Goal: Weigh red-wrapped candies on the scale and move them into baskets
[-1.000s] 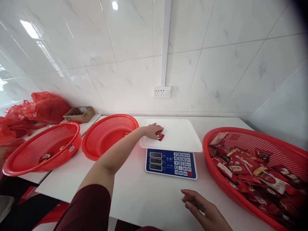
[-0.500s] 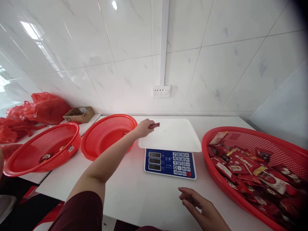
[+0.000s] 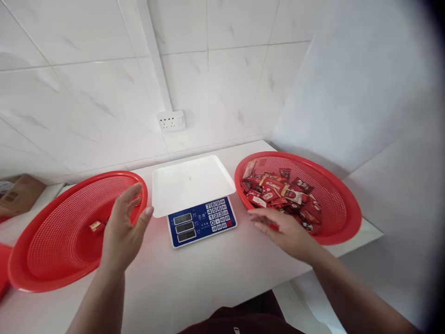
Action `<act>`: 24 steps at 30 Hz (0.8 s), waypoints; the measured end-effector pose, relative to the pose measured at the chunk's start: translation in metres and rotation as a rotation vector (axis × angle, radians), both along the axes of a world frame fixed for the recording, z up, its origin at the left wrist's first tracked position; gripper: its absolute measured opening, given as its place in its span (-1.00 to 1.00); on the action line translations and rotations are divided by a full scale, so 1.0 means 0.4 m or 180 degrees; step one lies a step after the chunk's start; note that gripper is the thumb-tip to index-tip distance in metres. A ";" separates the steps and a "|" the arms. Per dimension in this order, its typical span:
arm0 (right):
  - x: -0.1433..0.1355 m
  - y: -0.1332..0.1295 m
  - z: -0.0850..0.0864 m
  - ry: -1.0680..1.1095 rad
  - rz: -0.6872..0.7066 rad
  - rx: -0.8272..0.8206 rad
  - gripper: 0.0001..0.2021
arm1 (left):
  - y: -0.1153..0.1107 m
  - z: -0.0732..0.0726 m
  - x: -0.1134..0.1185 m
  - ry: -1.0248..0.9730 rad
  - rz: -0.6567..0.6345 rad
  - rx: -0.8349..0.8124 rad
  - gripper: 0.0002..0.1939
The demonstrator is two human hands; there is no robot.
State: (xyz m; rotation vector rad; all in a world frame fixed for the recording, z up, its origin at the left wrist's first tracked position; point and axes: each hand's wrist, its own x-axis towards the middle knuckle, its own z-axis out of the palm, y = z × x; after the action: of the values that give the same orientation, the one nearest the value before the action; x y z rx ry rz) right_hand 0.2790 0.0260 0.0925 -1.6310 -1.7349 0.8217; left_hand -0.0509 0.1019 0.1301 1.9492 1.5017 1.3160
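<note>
My left hand (image 3: 123, 227) is open and holds nothing, over the near right rim of a red basket (image 3: 45, 277) with a few small packets at its bottom. My right hand (image 3: 285, 232) has its fingers apart with nothing visible in them, at the near left rim of another red basket (image 3: 342, 208). Many red candy packets (image 3: 274, 188) lie in that basket. Between the baskets stands a scale with a bare white tray (image 3: 191, 183) and a blue keypad panel (image 3: 203, 221).
A cardboard box (image 3: 22, 195) is at the far left, behind the left basket. Behind the white table (image 3: 208, 278) rises a tiled wall with a socket (image 3: 171, 121). Part of another red basket (image 3: 4, 269) shows at the left edge.
The view has turned to the right. My left hand has left the scale tray and no longer holds the small red packet. My right hand has moved to the right basket's rim.
</note>
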 end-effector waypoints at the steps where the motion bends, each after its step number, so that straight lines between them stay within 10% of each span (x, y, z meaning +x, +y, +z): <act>1: 0.023 0.014 0.015 -0.0194 -0.0112 0.0076 -0.65 | -0.009 -0.003 0.030 -0.0508 -0.0372 0.0071 -0.49; 7: 0.114 0.104 0.008 -0.1430 -0.0049 -0.0326 -0.58 | -0.012 -0.017 0.149 -0.2655 -0.1724 -0.1017 -0.66; 13: 0.117 0.149 -0.046 -0.1734 0.0018 -0.0559 -0.44 | -0.004 -0.047 0.146 -0.3280 -0.1806 -0.1846 -0.69; 24: 0.263 0.241 -0.023 -0.1445 -0.0848 -0.0591 -0.54 | 0.006 -0.035 0.107 -0.3644 -0.1871 -0.2076 -0.79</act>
State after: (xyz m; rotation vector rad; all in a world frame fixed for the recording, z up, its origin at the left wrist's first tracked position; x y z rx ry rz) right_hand 0.3841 0.1224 0.0833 -2.2534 -1.7105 0.5230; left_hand -0.0080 0.1043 0.1160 0.7978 0.5703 1.1058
